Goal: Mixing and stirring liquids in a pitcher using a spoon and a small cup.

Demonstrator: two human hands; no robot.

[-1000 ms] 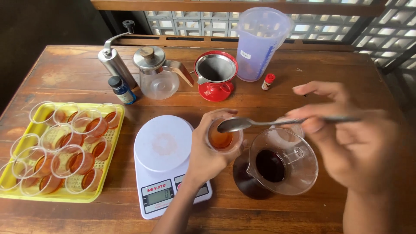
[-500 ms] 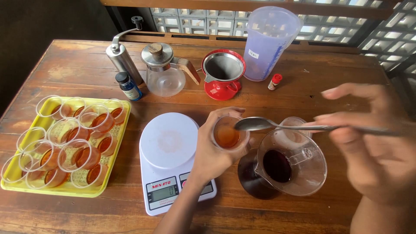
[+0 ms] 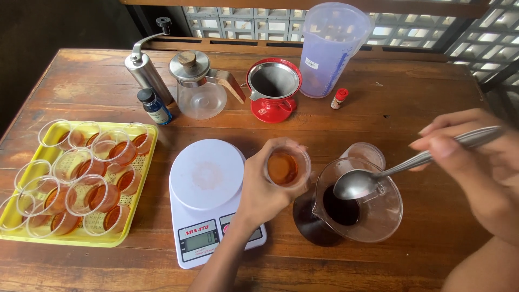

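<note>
The left hand (image 3: 259, 192) gripped a small clear cup (image 3: 285, 166) of amber liquid. At its four o'clock, the right hand (image 3: 476, 157) held a spoon (image 3: 378, 176), bowl over the glass carafe (image 3: 351, 208), handle toward two o'clock.

Single head-worn view: looks steeply down and forward across the surface (image 3: 411, 103), close above both hands

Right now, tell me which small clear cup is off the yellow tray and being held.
The cup with amber liquid in the left hand, raised between scale and glass server; another empty cup stands behind.
</note>
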